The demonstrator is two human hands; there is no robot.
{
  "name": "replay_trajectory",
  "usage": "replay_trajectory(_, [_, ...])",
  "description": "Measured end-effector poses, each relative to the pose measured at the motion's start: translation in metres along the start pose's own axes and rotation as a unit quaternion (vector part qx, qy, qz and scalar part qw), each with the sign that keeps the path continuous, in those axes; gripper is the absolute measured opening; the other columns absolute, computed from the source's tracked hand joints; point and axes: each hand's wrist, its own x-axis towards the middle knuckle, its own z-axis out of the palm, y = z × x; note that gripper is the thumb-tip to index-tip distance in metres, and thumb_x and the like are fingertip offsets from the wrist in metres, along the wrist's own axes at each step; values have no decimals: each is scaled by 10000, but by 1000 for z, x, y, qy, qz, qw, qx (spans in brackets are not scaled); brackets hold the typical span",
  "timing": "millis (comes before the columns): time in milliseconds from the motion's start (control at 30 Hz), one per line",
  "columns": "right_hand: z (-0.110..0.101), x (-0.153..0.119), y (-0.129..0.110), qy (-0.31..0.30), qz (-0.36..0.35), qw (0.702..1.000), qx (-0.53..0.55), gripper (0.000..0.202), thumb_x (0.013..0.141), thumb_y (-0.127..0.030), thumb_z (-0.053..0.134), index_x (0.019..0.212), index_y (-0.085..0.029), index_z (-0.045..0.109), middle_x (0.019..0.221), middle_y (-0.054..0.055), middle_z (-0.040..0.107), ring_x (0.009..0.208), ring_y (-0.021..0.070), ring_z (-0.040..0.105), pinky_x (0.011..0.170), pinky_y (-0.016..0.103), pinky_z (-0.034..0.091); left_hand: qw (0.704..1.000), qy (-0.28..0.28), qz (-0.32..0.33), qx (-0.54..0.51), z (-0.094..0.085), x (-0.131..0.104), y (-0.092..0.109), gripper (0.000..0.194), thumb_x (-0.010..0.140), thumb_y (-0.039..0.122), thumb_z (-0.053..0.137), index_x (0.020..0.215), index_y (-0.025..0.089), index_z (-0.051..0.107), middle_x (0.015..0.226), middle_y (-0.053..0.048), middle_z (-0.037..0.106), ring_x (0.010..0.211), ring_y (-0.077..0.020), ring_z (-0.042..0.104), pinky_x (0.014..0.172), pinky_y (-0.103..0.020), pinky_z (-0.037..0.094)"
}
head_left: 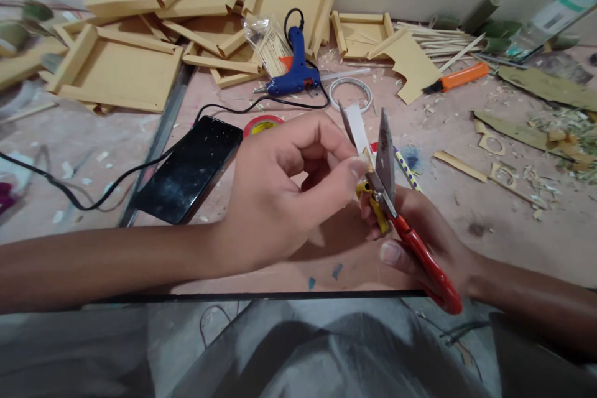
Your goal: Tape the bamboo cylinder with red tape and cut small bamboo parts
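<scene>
My left hand (pixel 293 186) pinches a small strip (pixel 358 130), white at its upper end and tan near my fingertips. My right hand (pixel 420 236) holds red-handled scissors (pixel 422 252), whose blades are spread and point up and away from me. The strip lies between the blades, close to my left fingertips. Something yellow (pixel 379 214) shows beside the scissors' pivot, by my right fingers; its full shape is hidden. Both hands are above the table, near its front edge.
A black phone (pixel 190 169) lies left of my left hand. Behind are a blue glue gun (pixel 296 68) with its cable, a white tape roll (pixel 349 94), cardboard frames (pixel 124 68), an orange cutter (pixel 461 76), and shavings (pixel 566 137) at right.
</scene>
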Motion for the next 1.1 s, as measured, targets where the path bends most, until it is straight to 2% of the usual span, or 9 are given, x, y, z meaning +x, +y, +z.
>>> replay_trajectory(100, [0,-1,0,-2,7,1000,-1,495,931,-670,742,839,-235,524,847,11,567,703,168,488,623,358,376,1000,-3,4,-9,0,1,0,278,937,258,848,752,219,644,683,28,673,536,-90,562,430,-247,393])
replay_trajectory(267, [-1,-2,-1,-2,23,1000,-8,480,907,-663,764,887,-247,525,796,-3,537,702,183,474,627,364,365,1000,0,15,-10,0,2,0,263,956,128,725,725,223,643,678,11,657,532,-97,552,436,-254,403])
replay_trajectory(467, [-2,-2,0,1,24,999,-32,507,923,-702,723,870,-249,502,769,-15,483,699,182,449,614,368,321,1000,3,10,-1,1,1,1,260,964,129,716,734,229,647,696,10,677,538,-101,570,447,-254,438])
replay_trajectory(700, [-2,-2,1,-1,17,999,-42,486,938,-683,711,878,-238,526,786,-8,526,708,179,473,615,374,311,1000,-6,22,-20,1,2,1,264,942,137,775,730,212,638,684,29,655,542,-75,576,436,-217,412])
replay_trajectory(900, [-1,-3,0,-1,29,999,-36,494,942,-694,706,885,-234,533,806,-3,535,709,175,471,610,368,316,1000,-1,-7,-16,2,0,0,276,945,216,822,739,218,638,691,28,669,548,-86,572,447,-247,408])
replay_trajectory(1100, [-1,-4,2,-1,46,998,-37,510,945,-715,691,896,-234,528,827,3,553,712,171,468,614,357,315,1000,10,-2,-9,1,0,-4,295,941,335,868,757,230,663,696,20,676,538,-99,544,452,-289,390])
